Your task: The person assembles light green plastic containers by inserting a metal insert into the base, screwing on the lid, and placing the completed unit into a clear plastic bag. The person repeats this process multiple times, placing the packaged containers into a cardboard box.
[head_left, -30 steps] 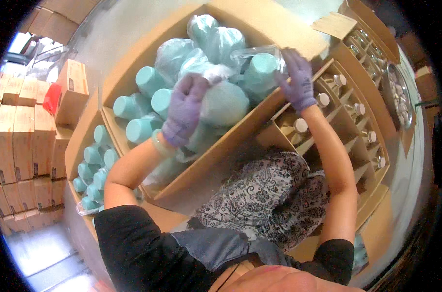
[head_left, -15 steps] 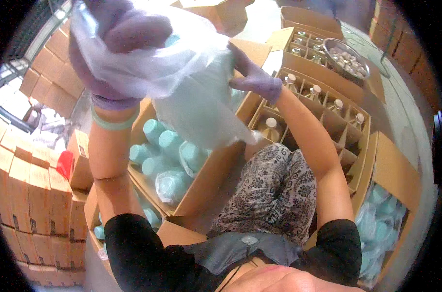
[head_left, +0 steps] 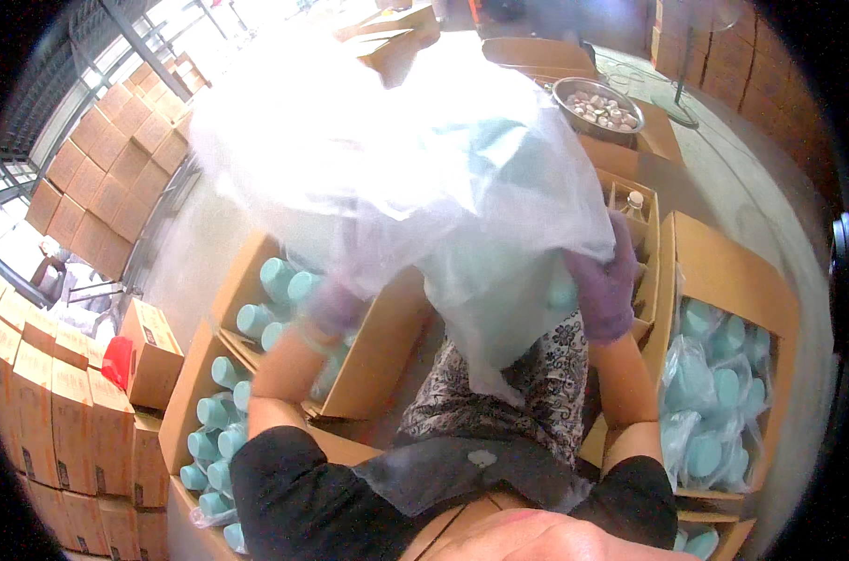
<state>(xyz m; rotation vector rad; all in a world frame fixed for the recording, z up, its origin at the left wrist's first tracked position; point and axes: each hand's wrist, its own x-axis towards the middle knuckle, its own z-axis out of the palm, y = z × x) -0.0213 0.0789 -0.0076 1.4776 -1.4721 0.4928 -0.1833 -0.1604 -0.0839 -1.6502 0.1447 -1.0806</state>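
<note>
**A loose plastic bag hides much**

Nearest, in the centre of the frame, is this bag, with teal shapes showing through. The blurred left hand is left of centre, the right hand at the bag's right edge; fingers are covered, so I cannot tell either grip. If slack plastic slips, contents might fall toward the open carton, left of centre. Farther, upper right, is a metal bowl.

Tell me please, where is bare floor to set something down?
Bare floor shows at left, between the far carton stack and the open left boxes; also a strip outside the right box. Crowded: these boxes, with teal containers, and the middle, where a plastic bag spreads across left hand and right hand.
</note>
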